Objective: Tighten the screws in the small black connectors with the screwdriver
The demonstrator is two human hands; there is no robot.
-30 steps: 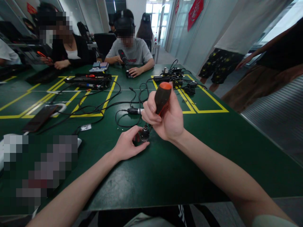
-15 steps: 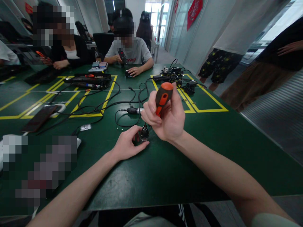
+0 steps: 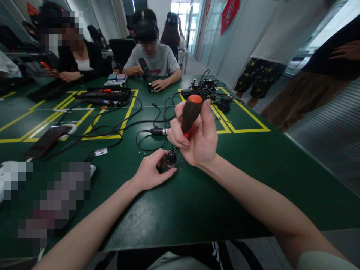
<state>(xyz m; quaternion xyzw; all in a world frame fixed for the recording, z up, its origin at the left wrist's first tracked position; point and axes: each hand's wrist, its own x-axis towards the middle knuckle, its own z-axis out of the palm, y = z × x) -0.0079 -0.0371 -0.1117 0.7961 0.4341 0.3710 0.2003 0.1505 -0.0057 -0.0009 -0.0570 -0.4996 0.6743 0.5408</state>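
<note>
Your left hand (image 3: 149, 172) is holding finger and thumb curled around the black stepped cylinder (image 3: 171, 159) standing upright on the green table (image 3: 213, 204), while, above rightward, your right hand (image 3: 203, 144) is gripping the orange-capped screwdriver (image 3: 191, 112), its handle slanting down-left toward the cylinder.

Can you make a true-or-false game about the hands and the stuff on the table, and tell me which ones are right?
1. The right hand grips a handle. True.
2. The table is green. True.
3. The lines on the table are blue. False: the lines are yellow.
4. The phone lies on the table. True.
5. The left hand holds the phone. False: it's at the black part.
</note>
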